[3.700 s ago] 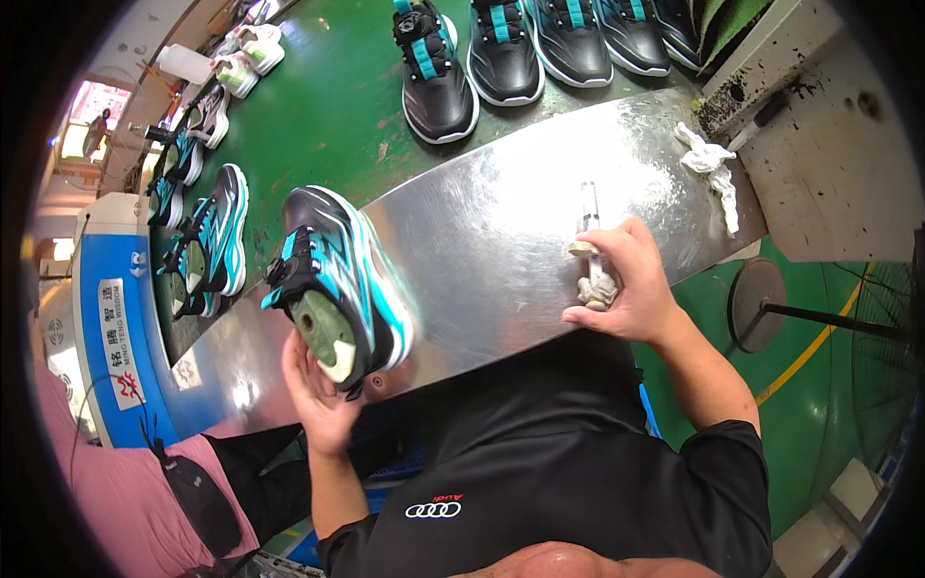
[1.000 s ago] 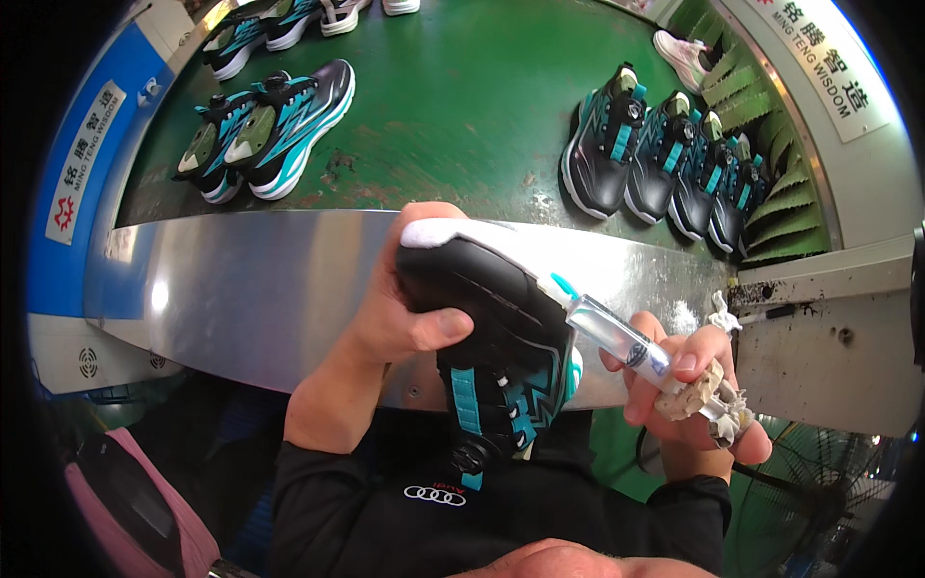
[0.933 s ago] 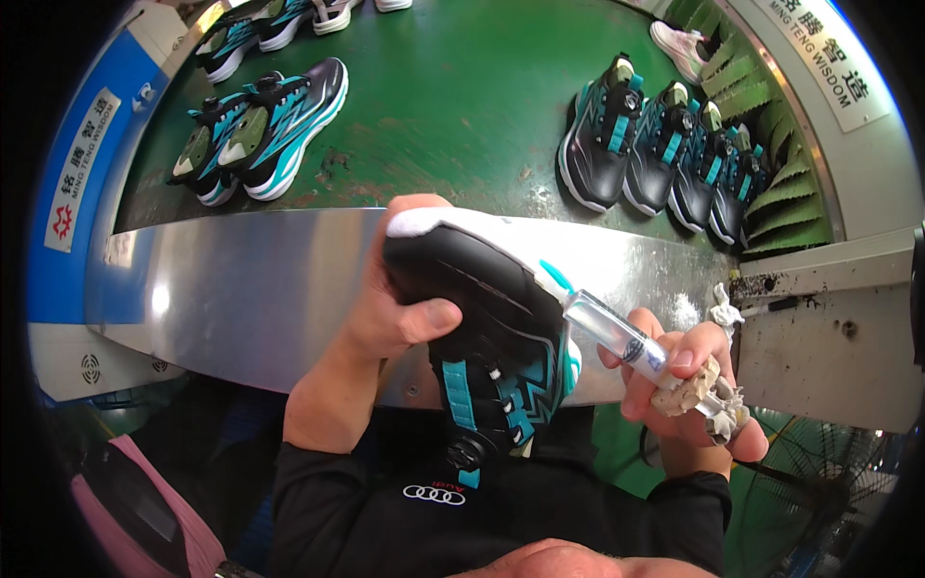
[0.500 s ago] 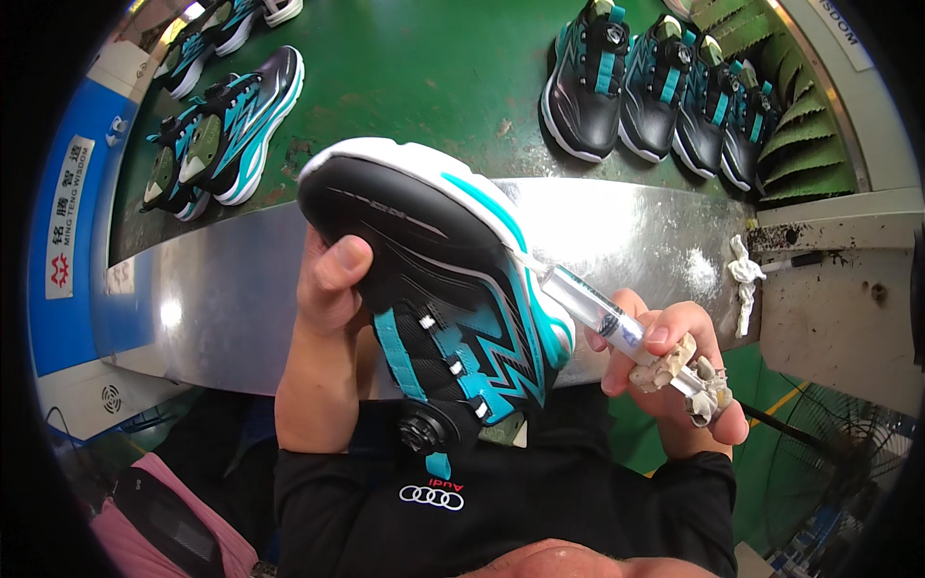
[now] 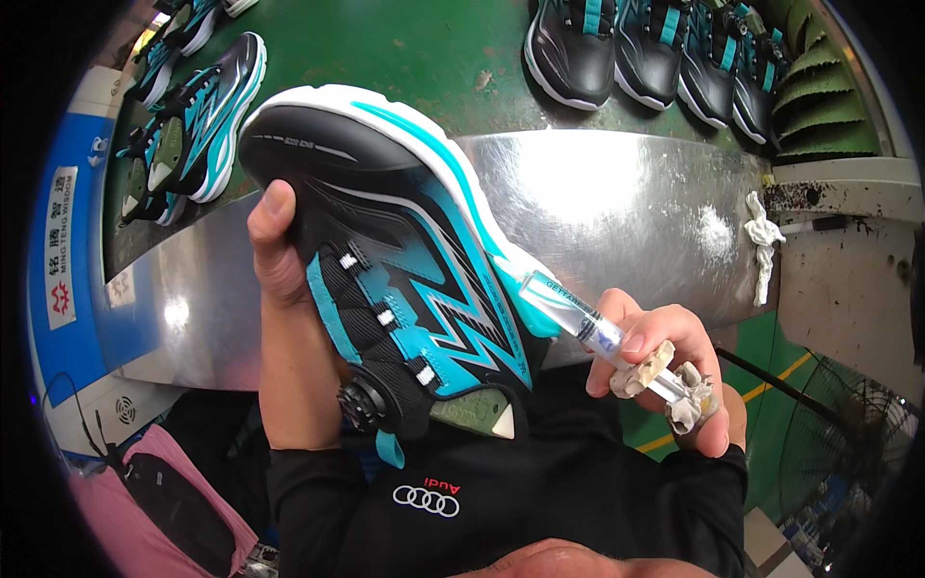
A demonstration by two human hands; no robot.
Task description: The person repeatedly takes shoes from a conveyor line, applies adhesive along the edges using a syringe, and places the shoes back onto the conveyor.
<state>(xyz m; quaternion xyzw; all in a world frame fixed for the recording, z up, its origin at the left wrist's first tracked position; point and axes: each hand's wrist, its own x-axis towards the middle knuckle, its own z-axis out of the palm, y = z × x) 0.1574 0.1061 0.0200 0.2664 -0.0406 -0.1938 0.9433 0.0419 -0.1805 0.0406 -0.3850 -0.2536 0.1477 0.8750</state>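
Observation:
My left hand (image 5: 275,236) is closed round the front part of a black and teal sneaker (image 5: 424,260), thumb on its upper. The shoe is tilted, toe pointing up and to the left, with its side facing me and a green insert (image 5: 472,414) showing in the heel opening. Between the fingers of my right hand (image 5: 670,337) is a clear syringe (image 5: 568,308), its plunger end wrapped in lumpy beige material (image 5: 689,409). The syringe's tip meets the line where the upper joins the white and teal sole, towards the heel.
A metal ledge (image 5: 626,222) runs along the front of a green work surface (image 5: 385,48). Similar sneakers stand at the far right (image 5: 573,53) and far left (image 5: 217,116). A knotted whitish cloth (image 5: 761,236) lies at the ledge's right end, below green flaps (image 5: 829,106).
The sneaker has shifted left and turned, showing more of its side and heel opening. Along the sole edge, the syringe tip now sits nearer the heel.

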